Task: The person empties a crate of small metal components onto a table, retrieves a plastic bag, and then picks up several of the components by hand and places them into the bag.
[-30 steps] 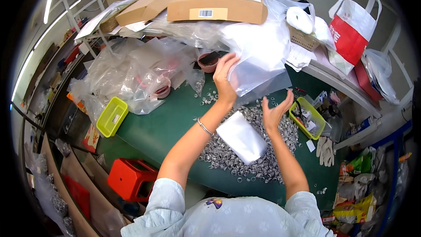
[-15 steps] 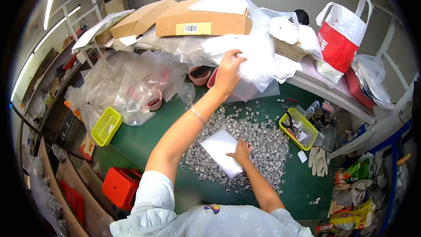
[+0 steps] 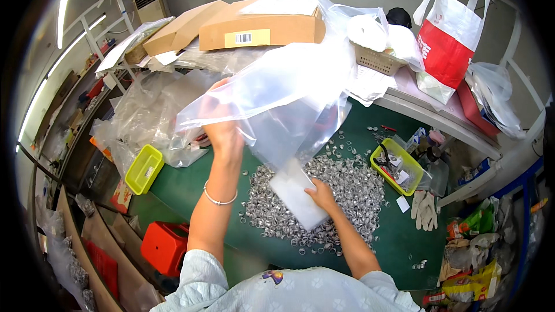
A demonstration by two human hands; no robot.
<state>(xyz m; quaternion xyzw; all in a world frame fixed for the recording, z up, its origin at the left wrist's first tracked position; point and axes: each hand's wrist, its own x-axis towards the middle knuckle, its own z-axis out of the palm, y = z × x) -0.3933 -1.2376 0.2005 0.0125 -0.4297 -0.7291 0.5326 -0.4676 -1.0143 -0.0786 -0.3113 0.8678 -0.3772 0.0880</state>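
Observation:
My left hand [image 3: 224,130] is raised over the table's far side, its fingers closed on a large clear plastic bag [image 3: 283,86]. That bag spreads to the right, and part of it covers the fingers. With my right hand [image 3: 322,194], I grip the right edge of a flat white rectangular packet [image 3: 299,197], thumb on top. The packet is tilted above a wide heap of small silver metal rings [image 3: 347,179]. The bag's lower end hangs at the packet's far edge; whether they touch, I cannot tell.
Crumpled clear bags [image 3: 150,110] and a yellow-green tray [image 3: 144,169] lie left on the green table [image 3: 191,188]. Another yellow-green tray [image 3: 398,167] with tools and cotton gloves [image 3: 425,210] are right. Cardboard boxes [image 3: 260,30] and a red-white bag [image 3: 445,52] occupy the shelf. A red stool [image 3: 164,247] stands lower left.
My left hand has moved left and toward me, drawing the clear bag out from the shelf edge across the table. My right hand has shifted slightly on the white packet, now gripping its edge.

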